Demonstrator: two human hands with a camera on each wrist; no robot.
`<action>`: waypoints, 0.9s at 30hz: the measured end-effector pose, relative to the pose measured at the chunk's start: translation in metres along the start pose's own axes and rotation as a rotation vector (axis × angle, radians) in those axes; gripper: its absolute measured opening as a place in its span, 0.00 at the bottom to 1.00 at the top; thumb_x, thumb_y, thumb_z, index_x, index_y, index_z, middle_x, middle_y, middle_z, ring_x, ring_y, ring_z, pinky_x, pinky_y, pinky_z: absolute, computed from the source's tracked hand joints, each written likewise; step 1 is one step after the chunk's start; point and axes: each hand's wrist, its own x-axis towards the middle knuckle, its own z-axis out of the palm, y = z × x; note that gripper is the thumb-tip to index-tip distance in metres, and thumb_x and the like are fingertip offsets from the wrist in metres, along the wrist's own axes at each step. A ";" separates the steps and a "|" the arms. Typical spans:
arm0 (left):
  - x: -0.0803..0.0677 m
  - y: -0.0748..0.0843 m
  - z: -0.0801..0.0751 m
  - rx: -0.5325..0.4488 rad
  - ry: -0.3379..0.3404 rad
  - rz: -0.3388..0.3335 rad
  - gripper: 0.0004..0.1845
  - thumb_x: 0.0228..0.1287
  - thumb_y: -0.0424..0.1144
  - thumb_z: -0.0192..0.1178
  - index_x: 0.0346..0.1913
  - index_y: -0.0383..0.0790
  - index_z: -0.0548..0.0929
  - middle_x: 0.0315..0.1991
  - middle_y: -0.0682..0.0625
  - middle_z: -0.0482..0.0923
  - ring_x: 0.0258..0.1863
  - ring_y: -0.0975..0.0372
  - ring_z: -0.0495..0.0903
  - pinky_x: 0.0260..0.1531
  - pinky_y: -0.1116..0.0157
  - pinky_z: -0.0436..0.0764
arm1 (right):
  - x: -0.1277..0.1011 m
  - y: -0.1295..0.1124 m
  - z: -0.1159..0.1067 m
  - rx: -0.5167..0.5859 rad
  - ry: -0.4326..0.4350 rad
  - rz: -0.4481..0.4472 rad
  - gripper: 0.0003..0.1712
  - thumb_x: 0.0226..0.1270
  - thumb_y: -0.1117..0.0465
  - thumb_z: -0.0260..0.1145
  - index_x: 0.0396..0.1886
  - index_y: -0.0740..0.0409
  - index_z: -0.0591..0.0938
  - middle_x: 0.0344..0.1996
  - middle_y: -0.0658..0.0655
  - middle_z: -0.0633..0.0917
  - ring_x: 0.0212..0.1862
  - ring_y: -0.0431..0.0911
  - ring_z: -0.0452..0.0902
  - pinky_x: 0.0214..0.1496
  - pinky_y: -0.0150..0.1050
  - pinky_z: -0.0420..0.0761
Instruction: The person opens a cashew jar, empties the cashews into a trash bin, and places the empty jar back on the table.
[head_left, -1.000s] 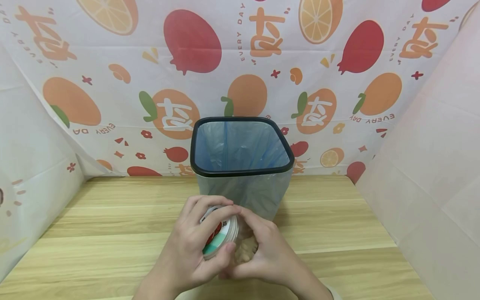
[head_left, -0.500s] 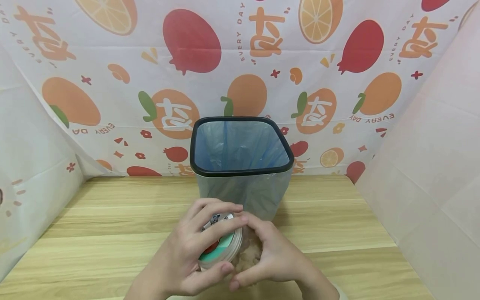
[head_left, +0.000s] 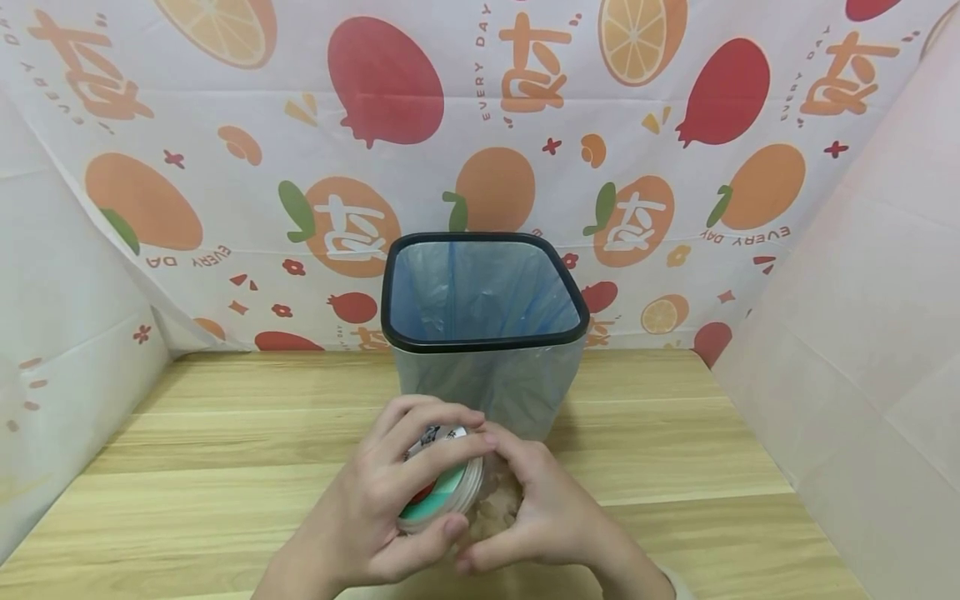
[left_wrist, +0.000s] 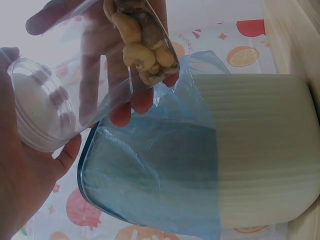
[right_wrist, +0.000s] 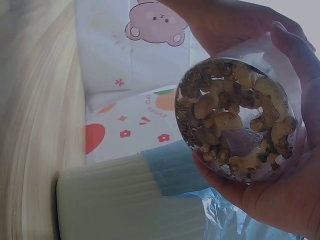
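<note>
My left hand [head_left: 360, 517] curls around the lid [head_left: 441, 487] end of a clear jar [right_wrist: 237, 120] of nuts [right_wrist: 235, 117], fingers over the top and thumb underneath, while my right hand [head_left: 551, 517] wraps the jar's body from the right, fingers and thumb clamped around it. I hold the jar on its side above the near middle of the table [head_left: 187, 467], just in front of the bin [head_left: 483, 333]. The bin stands upright at the far middle, lined with a blue bag [left_wrist: 150, 165], against the fruit-print cloth [head_left: 225, 167].
</note>
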 end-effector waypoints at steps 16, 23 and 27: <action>-0.002 0.003 0.002 0.054 0.019 -0.084 0.22 0.71 0.53 0.53 0.58 0.43 0.82 0.53 0.44 0.79 0.52 0.53 0.72 0.51 0.61 0.74 | 0.002 0.001 0.005 -0.227 0.084 -0.083 0.57 0.41 0.53 0.86 0.72 0.48 0.65 0.56 0.44 0.82 0.55 0.40 0.80 0.57 0.39 0.81; 0.001 0.004 0.000 0.028 0.035 -0.043 0.21 0.71 0.50 0.52 0.58 0.41 0.82 0.52 0.43 0.79 0.52 0.52 0.72 0.51 0.61 0.73 | 0.002 0.004 -0.008 -0.047 -0.067 -0.114 0.48 0.61 0.46 0.73 0.76 0.53 0.61 0.62 0.52 0.78 0.59 0.46 0.78 0.62 0.44 0.78; 0.004 0.004 -0.003 -0.011 0.009 0.000 0.23 0.71 0.51 0.52 0.59 0.40 0.81 0.54 0.42 0.78 0.53 0.51 0.73 0.51 0.59 0.74 | 0.002 0.007 -0.014 0.007 -0.094 -0.109 0.48 0.60 0.49 0.75 0.75 0.55 0.62 0.62 0.55 0.78 0.59 0.49 0.77 0.62 0.45 0.78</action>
